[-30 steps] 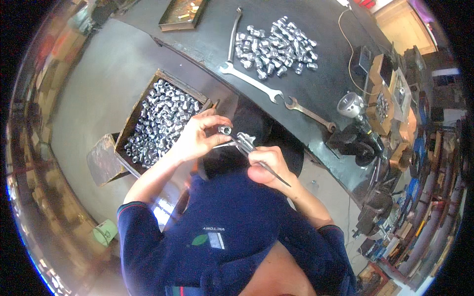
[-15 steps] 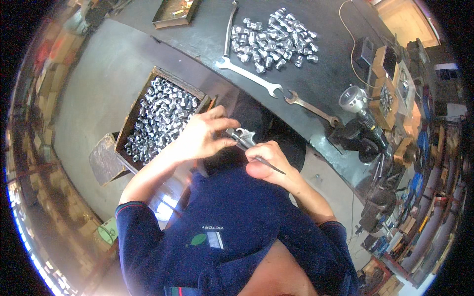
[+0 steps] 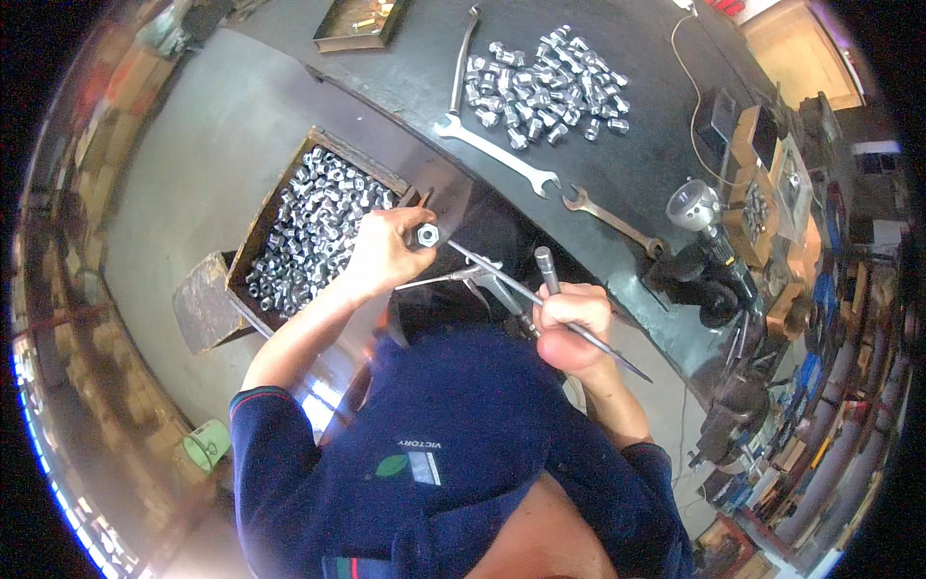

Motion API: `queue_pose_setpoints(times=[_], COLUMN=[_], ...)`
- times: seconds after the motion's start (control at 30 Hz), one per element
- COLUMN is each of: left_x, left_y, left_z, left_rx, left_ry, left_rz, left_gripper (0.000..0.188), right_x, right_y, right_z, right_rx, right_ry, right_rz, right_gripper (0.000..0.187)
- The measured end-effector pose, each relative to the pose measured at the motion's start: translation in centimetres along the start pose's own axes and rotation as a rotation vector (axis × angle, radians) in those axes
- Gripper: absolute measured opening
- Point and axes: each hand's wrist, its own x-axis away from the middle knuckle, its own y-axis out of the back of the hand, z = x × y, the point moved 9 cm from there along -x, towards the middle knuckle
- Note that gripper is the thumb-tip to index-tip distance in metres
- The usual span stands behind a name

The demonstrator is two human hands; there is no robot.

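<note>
My left hand [image 3: 383, 249] is closed on a hex metal fitting [image 3: 426, 234], its bored end facing up. My right hand [image 3: 571, 323] is closed around a long thin pointed metal rod [image 3: 499, 275], which slants past both sides of the fist. A short grey metal cylinder [image 3: 546, 265] also sticks up from this hand. Below the rod, between the hands, is a silvery tool with a thin nozzle [image 3: 487, 280], like an air blow gun; whether my right hand holds it I cannot tell. Left of my left hand, a wooden box [image 3: 253, 239] is filled with similar fittings [image 3: 318, 217].
On the dark bench [image 3: 405, 87] lie a heap of fittings [image 3: 550, 87], a double-ended wrench [image 3: 502, 156], a darker wrench [image 3: 617, 224] and a long-handled wrench [image 3: 464, 58]. A tray [image 3: 352, 41] with brass-coloured pieces stands at the back. A lamp-like tool [image 3: 693, 205] is at right.
My hands have moved apart, the right one rightward and the left slightly up. The fitting now shows in my left hand, and the rod and short cylinder stand out from my right.
</note>
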Motion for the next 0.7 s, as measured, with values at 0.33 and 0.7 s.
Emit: queue_pose_setpoints(times=[0.33, 0.7], left_x=[0.4, -4.2], left_y=[-1.6, -3.6], left_z=[-1.9, -2.9], left_rx=[-0.136, -0.222], left_ry=[-0.236, -0.271], left_rz=[0.049, 0.092], left_gripper=[0.031, 0.027], right_x=[-1.5, 0.8], right_y=[-2.1, -0.7], right_z=[-0.2, 2.0], right_rx=[0.128, 0.385], right_ry=[-0.025, 0.233], right_rz=[-0.030, -0.162], right_gripper=[0.058, 0.033])
